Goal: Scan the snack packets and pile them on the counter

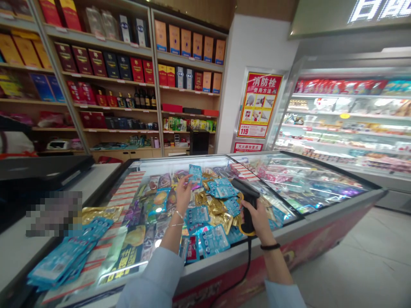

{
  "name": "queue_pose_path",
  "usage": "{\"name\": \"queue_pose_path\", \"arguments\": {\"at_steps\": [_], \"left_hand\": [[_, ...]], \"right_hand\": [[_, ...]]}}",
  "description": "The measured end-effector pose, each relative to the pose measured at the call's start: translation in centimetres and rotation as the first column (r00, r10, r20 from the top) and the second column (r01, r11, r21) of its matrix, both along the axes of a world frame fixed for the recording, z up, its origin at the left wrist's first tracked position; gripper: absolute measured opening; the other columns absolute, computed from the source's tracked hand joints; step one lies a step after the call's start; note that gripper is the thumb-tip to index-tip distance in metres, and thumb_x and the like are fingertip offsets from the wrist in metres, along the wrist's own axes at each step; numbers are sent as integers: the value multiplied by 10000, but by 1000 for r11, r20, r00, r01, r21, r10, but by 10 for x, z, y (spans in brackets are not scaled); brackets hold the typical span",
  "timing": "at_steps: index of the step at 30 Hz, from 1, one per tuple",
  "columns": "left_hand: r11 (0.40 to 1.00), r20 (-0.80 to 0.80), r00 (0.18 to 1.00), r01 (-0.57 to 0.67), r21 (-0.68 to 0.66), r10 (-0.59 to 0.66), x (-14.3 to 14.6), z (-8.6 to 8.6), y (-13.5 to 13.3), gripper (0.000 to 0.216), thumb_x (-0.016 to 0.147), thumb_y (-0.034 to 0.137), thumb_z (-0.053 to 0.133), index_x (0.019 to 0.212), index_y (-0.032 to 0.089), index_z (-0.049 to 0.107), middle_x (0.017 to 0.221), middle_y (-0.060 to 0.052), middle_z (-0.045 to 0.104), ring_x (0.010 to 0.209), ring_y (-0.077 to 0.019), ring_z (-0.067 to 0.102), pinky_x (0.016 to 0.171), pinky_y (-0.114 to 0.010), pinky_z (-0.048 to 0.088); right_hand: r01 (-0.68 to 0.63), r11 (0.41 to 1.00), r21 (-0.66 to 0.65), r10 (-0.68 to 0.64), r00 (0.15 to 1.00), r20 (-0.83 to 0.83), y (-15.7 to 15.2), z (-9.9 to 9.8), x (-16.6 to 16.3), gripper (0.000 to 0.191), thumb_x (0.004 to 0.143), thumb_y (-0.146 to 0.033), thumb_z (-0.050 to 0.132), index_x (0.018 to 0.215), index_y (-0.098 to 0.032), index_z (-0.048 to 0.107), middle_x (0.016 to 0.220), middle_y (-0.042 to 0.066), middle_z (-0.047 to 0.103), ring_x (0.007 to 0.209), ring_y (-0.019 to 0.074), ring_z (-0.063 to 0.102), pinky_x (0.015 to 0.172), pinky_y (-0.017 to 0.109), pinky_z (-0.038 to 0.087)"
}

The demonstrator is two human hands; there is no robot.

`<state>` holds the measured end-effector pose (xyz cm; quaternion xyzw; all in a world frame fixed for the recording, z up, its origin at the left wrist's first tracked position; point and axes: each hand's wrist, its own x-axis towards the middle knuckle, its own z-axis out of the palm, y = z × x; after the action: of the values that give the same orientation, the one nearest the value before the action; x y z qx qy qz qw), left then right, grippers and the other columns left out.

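A long freezer (pixel 337 201) with a glass lid fills the middle of the shop. Bright food bags lie inside it under the glass. At its near left end sits a pile of blue packs (pixel 64 256), with a gold bag (pixel 99 212) just behind. A white counter (pixel 19 252) stands to the left, and a black machine (pixel 41 169) rests on it. Tall wooden shelves (pixel 154 98) line the back wall, full of red, orange and dark boxes (pixel 189 42) and some bottles (pixel 144 99). A red and yellow poster (pixel 258 105) hangs on the white wall. To the right stands an open fridge (pixel 346 124) with rows of packed food.
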<state>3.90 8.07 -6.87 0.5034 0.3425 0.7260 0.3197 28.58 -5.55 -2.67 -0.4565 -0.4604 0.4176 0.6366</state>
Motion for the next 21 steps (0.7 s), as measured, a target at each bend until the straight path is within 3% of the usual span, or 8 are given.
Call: {"name": "queue_pose_path", "arguments": {"at_steps": [6,14,21], "left_hand": [[999,69,998,-9,32,7,2,2,0,382,784,431,690,1079,188,673,1047,-54,579,818,-162,681,836,-404,605],[997,61,998,-17,78,12,3,5,-2,313,786,397,682,1015,183,673,1021,-45,573,817,-138,639,812,-376,610],[997,92,996,-5,74,-2,3,8,-7,311,798,378,684,1040,185,659,1028,-48,574,827,-135,640,837,-369,605]], "right_hand": [[-29,1000,-8,30,979,200,-18,6,-12,306,705,-482,703,662,-206,578,404,-17,537,330,145,484,366,263,399],[-46,998,-46,54,978,203,-23,20,-28,320,660,-494,708,714,-213,564,415,-18,547,322,151,478,353,272,385],[-103,994,-29,107,974,201,-18,10,-34,316,696,-486,713,666,-212,558,420,-14,538,320,146,470,354,273,386]]}}
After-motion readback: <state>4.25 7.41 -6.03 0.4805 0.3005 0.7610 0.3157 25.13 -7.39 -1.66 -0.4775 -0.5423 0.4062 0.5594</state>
